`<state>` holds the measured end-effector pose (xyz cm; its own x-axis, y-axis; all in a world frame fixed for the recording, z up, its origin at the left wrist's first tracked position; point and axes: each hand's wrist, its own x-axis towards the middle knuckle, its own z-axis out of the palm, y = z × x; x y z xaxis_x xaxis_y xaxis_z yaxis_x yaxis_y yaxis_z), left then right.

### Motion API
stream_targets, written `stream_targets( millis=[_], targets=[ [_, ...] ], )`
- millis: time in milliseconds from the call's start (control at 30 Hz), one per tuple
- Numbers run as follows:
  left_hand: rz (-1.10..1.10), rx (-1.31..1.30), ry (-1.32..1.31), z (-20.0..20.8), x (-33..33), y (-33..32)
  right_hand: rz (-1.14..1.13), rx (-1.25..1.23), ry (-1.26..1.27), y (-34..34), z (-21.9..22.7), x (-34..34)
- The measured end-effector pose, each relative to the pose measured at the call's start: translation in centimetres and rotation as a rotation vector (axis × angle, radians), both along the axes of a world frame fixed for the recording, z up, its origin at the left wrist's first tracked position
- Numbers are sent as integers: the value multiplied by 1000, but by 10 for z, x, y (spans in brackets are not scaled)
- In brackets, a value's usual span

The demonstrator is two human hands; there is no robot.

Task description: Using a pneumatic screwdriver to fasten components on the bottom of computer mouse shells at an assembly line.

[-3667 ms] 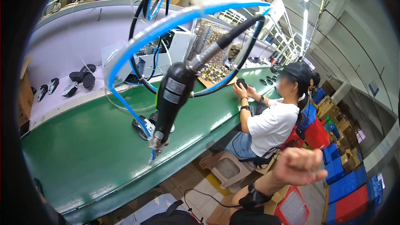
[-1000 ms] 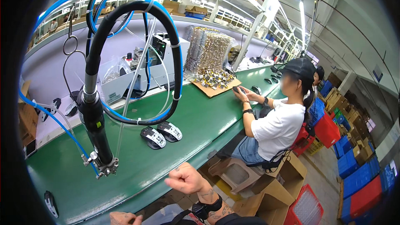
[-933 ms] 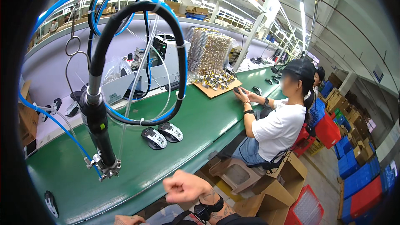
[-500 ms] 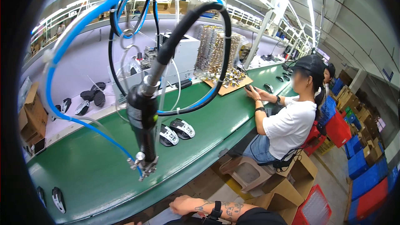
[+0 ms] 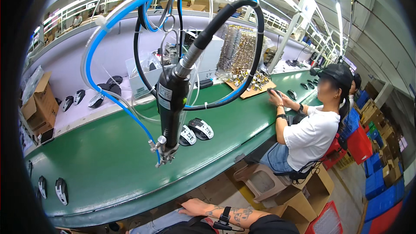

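Observation:
My right hand [image 5: 194, 207] lies on my jeans-covered leg [image 5: 158, 224] below the bench edge. Its fingers look loosely extended and hold nothing visible; a black band [image 5: 225, 217] circles the tattooed forearm. Out of the picture is my left hand. Above the green bench [image 5: 121, 164] hangs a black power screwdriver [image 5: 172, 104] on a cable and a blue air hose [image 5: 89, 56], with no hand on it. Behind its tip lie two opened computer mouse bodies, one white [image 5: 187, 136] and one black-and-white [image 5: 201, 129]. More mouse bodies [image 5: 61, 191] rest at the near left.
On the right a co-worker [image 5: 318, 115] in white sits holding a small dark object. Cardboard [image 5: 249, 89] with a heap of small metal parts lies at the bench's back. Several mouse parts [image 5: 97, 99] and a carton [image 5: 41, 106] stand back left. Boxes [image 5: 318, 182] crowd the right floor.
The view has shifted, so the bench and hanging screwdriver appear farther right and higher. More mouse bodies show at the near left. My right hand stays on my leg.

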<state>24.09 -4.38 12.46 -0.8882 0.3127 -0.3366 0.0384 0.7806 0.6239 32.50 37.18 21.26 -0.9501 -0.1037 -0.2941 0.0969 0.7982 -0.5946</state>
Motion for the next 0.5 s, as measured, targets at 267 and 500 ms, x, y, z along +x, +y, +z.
stream_targets(
  millis=[267, 500],
  targets=[
    [91, 26, 60, -9, -2, 4, -84, -21, 88, -3, 2, 4],
    [1, 282, -195, 44, 2, 28, 30, -32, 141, 5, -22, 15]
  ],
)
